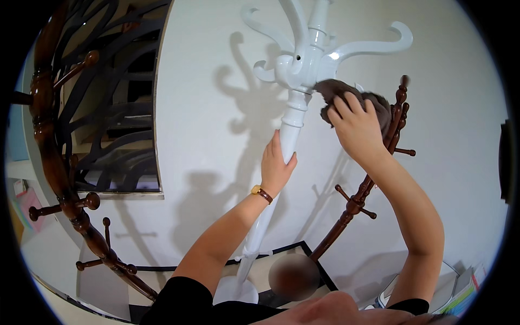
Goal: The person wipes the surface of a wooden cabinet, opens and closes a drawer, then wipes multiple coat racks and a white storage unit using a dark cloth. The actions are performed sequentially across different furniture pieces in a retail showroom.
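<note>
A glossy white coat stand [291, 130] with curled hooks [378, 46] rises before me against a pale wall. My left hand [276, 166] is wrapped around its pole below the turned rings, with the thumb on the right side. A watch [262, 194] with a brown strap is on that wrist. My right hand [357, 126] grips a bunched dark brown cloth [335, 91] just right of the pole's collar, under the hooks. Part of the cloth is hidden behind my fingers. It reaches close to the white stand, but I cannot tell whether they touch.
A dark brown wooden coat stand [331, 239] with short pegs leans in view at the right, behind my right arm. Another brown wooden stand [53, 162] curves along the left. A black grille [109, 101] fills a wall opening. Booklets [467, 290] lie at lower right.
</note>
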`<action>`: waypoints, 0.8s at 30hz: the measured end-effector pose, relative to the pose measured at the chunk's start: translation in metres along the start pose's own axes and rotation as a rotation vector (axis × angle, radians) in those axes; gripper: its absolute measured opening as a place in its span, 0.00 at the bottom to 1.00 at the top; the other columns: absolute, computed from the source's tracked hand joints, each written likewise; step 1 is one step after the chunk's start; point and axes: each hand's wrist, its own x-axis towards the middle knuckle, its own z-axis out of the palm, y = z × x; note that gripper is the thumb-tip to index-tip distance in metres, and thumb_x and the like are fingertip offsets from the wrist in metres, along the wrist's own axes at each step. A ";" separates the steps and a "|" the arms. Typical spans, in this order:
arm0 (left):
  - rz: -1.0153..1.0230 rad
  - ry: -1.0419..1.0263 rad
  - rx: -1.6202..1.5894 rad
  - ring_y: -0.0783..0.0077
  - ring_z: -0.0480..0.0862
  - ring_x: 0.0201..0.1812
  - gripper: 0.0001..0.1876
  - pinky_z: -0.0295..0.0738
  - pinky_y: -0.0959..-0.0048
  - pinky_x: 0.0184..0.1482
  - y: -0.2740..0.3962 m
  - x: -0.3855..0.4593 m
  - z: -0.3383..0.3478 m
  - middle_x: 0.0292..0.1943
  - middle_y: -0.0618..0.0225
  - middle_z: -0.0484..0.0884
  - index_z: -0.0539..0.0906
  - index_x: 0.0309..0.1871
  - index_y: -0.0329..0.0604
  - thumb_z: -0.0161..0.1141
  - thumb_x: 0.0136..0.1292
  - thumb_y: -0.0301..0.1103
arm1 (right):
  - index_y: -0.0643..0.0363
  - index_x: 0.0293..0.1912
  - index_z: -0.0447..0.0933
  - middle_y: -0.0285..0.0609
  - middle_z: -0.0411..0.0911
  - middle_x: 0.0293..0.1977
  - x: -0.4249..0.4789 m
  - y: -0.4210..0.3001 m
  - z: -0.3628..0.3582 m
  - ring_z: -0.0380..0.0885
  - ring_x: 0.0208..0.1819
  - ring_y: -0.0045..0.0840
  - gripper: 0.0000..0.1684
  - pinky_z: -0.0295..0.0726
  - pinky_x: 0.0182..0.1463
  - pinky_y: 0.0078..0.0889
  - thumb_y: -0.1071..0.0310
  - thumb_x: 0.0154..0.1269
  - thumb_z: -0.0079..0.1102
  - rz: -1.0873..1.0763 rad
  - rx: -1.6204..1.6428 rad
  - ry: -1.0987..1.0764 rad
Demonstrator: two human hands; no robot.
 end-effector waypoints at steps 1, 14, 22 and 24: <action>0.003 0.006 0.003 0.44 0.74 0.58 0.42 0.70 0.53 0.59 -0.001 0.001 -0.001 0.62 0.44 0.71 0.55 0.73 0.31 0.65 0.59 0.32 | 0.55 0.41 0.78 0.35 0.74 0.46 -0.004 -0.002 -0.003 0.69 0.54 0.30 0.13 0.70 0.49 0.39 0.67 0.53 0.62 0.038 0.048 -0.036; 0.028 0.029 0.022 0.44 0.72 0.60 0.42 0.69 0.55 0.61 0.000 0.000 0.002 0.62 0.43 0.71 0.56 0.72 0.28 0.66 0.57 0.31 | 0.59 0.55 0.76 0.44 0.72 0.59 0.017 -0.085 0.055 0.68 0.62 0.42 0.29 0.76 0.54 0.41 0.75 0.49 0.63 0.266 0.548 0.281; 0.003 -0.101 -0.030 0.41 0.72 0.58 0.35 0.69 0.53 0.62 -0.007 -0.001 -0.006 0.61 0.42 0.72 0.64 0.64 0.25 0.66 0.57 0.32 | 0.56 0.50 0.79 0.41 0.75 0.54 -0.001 -0.099 0.037 0.70 0.59 0.41 0.23 0.78 0.53 0.42 0.72 0.51 0.63 0.135 0.678 0.152; 0.155 -0.083 -0.018 0.41 0.71 0.59 0.35 0.67 0.52 0.63 -0.016 0.006 -0.003 0.61 0.42 0.71 0.64 0.65 0.26 0.66 0.57 0.31 | 0.57 0.49 0.79 0.41 0.75 0.52 0.003 -0.095 0.028 0.70 0.57 0.41 0.20 0.78 0.53 0.41 0.72 0.52 0.61 0.155 0.829 -0.003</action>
